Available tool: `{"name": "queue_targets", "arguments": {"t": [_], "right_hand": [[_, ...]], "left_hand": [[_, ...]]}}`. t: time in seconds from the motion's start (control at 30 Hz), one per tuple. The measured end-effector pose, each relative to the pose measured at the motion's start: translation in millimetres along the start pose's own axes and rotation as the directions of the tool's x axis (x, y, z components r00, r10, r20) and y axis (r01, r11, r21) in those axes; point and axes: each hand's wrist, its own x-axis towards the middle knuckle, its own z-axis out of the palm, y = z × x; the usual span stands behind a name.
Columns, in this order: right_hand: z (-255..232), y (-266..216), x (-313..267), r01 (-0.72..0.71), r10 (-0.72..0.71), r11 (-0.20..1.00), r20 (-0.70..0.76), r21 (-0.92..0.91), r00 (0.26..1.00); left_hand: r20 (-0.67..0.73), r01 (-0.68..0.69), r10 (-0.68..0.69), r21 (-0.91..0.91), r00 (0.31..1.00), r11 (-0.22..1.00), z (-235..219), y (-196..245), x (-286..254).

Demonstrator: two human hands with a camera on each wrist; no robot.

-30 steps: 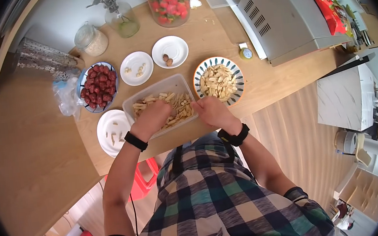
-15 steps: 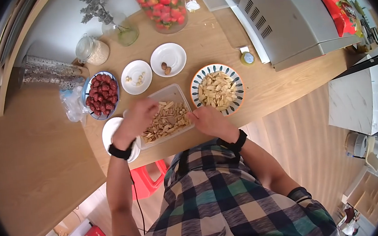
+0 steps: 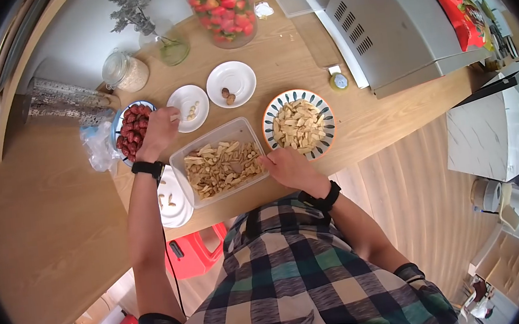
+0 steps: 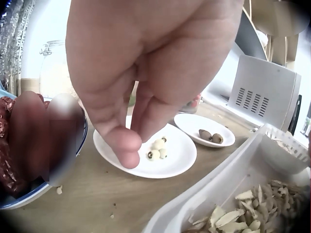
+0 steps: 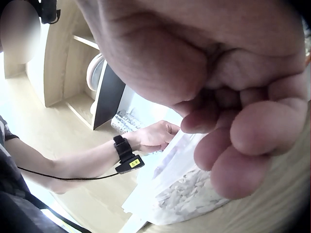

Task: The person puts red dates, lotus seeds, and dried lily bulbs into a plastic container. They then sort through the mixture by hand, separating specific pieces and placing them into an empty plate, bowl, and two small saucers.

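Observation:
My left hand (image 3: 160,133) hangs over the edge of a small white plate (image 3: 180,99), fingers pointing down. In the left wrist view its thumb and fingertips come close together beside several pale round seeds (image 4: 157,149) with dark tips on that plate; I cannot tell whether it pinches anything. Fingers and thumb of my right hand (image 3: 296,170) grip the right rim of a clear plastic box (image 3: 212,136), which holds many pale dried slices (image 3: 222,165). Right of the box, a patterned plate (image 3: 278,106) bears a heap of larger pale slices.
Dried red dates (image 3: 133,129) fill a blue-rimmed plate at left. One white plate (image 3: 233,72) has brown nut-like pieces; another (image 3: 177,215) with a few slices stands by the table's front edge. Glass jars, a strawberry-filled container (image 3: 224,12) and a grey appliance (image 3: 405,20) stand behind.
My left hand has left the box, moving up and left to the small white plate beside the dates. My right hand stays at the box's right rim.

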Motion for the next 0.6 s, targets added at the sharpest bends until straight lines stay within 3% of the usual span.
{"name": "queue_targets", "arguments": {"t": [0.17,0.27,0.33,0.37,0.47,0.53,0.6], "right_hand": [[-6.2,-8.1,-0.7,-0.007,0.008,0.999,-0.018,0.046,1.0],[-6.7,-7.5,0.1,0.014,-0.013,1.0,-0.028,0.028,1.0],[-8.4,-8.5,0.8,0.006,-0.006,1.0,0.009,-0.024,1.0],[-10.3,-10.5,0.6,-0.017,0.018,0.999,0.022,-0.04,1.0],[-12.3,-15.9,-1.9,-0.015,0.017,0.987,0.011,-0.159,1.0],[-15.4,-25.0,-1.1,0.012,-0.014,0.965,-0.009,-0.262,1.0],[-26.3,-47.7,-1.5,0.077,-0.098,0.928,-0.038,-0.365,0.994]], "left_hand": [[-0.211,-0.055,0.044,-0.046,0.976,0.997,-36.1,53.5,-41.0],[-0.115,-0.01,-0.005,-0.137,0.993,0.991,-31.1,75.5,-89.4],[-0.153,-0.109,0.07,-0.26,0.986,0.959,-2.9,82.4,-118.5],[-0.188,-0.177,0.133,-0.238,0.973,0.955,4.6,89.4,-128.6],[-0.263,-0.2,0.148,-0.181,0.953,0.963,27.6,90.3,-147.4],[-0.402,-0.235,0.212,-0.007,0.891,0.972,33.3,88.3,-155.0],[-0.506,-0.137,0.125,0.013,0.853,0.991,33.8,85.0,-168.3]]}}
